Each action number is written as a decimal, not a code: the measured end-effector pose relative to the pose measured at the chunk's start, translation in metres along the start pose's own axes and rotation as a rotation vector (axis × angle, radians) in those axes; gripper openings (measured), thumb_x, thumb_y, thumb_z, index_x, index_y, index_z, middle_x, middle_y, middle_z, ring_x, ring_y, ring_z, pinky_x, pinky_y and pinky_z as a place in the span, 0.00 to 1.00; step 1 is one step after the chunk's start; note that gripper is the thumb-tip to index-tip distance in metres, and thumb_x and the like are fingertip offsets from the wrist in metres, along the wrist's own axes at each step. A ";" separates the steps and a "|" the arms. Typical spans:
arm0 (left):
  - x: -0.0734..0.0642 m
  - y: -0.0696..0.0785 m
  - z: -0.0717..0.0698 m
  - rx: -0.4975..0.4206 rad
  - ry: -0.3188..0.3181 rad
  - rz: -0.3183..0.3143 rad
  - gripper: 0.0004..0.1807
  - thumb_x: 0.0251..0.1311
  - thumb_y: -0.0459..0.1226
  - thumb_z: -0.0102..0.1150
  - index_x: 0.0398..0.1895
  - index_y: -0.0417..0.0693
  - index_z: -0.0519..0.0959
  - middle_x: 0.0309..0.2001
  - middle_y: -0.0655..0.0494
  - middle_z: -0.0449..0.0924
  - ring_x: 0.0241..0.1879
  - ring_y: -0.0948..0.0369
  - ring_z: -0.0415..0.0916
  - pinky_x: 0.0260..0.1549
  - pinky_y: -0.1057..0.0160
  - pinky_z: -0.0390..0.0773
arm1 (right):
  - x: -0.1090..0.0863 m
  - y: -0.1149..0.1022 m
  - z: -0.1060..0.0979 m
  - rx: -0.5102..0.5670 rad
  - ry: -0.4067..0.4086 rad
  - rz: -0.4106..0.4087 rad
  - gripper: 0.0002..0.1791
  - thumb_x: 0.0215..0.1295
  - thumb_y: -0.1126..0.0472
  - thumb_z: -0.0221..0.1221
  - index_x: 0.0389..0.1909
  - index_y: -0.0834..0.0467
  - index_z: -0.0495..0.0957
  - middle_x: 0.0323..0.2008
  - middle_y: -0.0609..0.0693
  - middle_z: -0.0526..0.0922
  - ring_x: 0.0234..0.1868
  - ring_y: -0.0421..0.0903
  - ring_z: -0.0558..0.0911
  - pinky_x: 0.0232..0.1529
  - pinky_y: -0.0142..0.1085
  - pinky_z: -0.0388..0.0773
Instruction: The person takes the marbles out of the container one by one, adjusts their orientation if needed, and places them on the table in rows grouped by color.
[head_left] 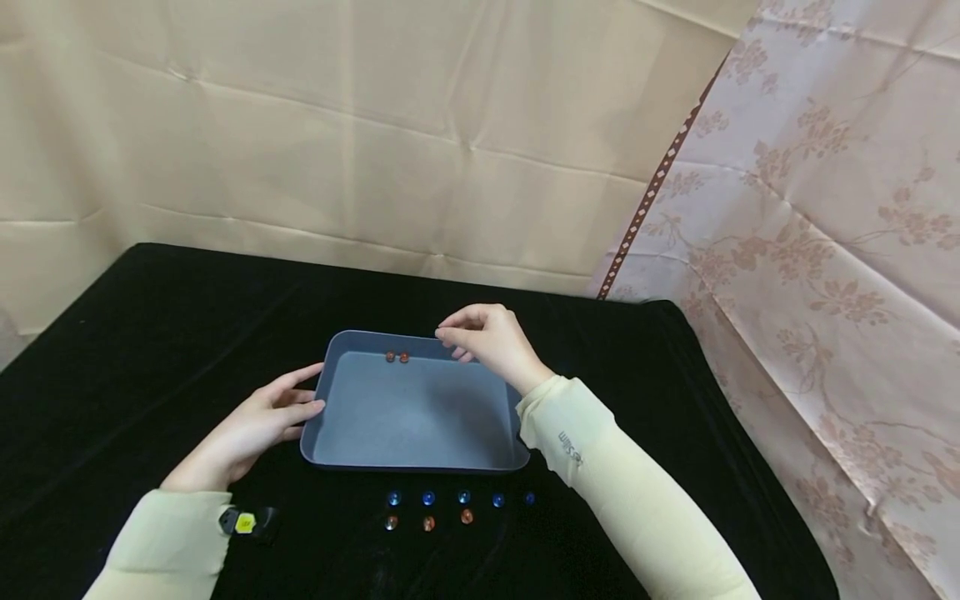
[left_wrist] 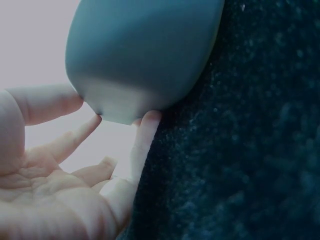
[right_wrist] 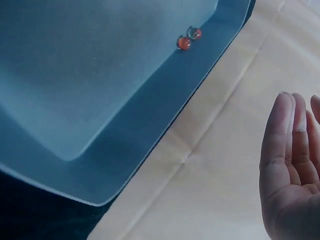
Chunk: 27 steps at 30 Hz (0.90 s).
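A shallow blue-grey tray (head_left: 420, 417) lies on the black cloth. Inside it, against the far wall, two orange marbles (right_wrist: 184, 43) sit side by side. My left hand (head_left: 258, 425) is at the tray's left side, its spread, fairly straight fingers touching the rim and outer wall. Over the far right part of the tray, my right hand (head_left: 491, 342) is raised, thumb and index tips close together. No marble shows between its fingers. On the cloth in front of the tray lie a row of several blue marbles (head_left: 428, 497) and a nearer row of three orange-tinted marbles (head_left: 429, 523).
Black cloth (head_left: 187, 333) covers the table. Behind it hangs a cream curtain (head_left: 300, 125), and a pink floral cloth (head_left: 825, 250) hangs along the right side. A dark strap with a yellow tag (head_left: 245, 523) is at my left wrist.
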<state>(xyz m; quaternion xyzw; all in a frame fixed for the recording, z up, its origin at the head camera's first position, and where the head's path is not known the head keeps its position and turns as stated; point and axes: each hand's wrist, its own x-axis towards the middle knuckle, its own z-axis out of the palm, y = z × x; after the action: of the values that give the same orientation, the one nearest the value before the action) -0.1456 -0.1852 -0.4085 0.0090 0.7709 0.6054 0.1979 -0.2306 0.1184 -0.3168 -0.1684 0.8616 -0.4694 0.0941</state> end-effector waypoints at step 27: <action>0.001 -0.002 -0.001 0.009 0.001 0.018 0.37 0.75 0.45 0.48 0.80 0.48 0.45 0.67 0.30 0.63 0.61 0.45 0.73 0.58 0.43 0.77 | 0.031 0.032 0.045 0.095 -0.024 0.078 0.10 0.66 0.59 0.64 0.43 0.60 0.85 0.39 0.58 0.88 0.39 0.59 0.86 0.35 0.34 0.86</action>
<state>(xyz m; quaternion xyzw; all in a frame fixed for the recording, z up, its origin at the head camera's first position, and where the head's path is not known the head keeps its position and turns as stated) -0.1460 -0.1866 -0.4105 0.0168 0.7735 0.6037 0.1920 -0.2509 0.0873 -0.3681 -0.1358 0.8432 -0.5035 0.1303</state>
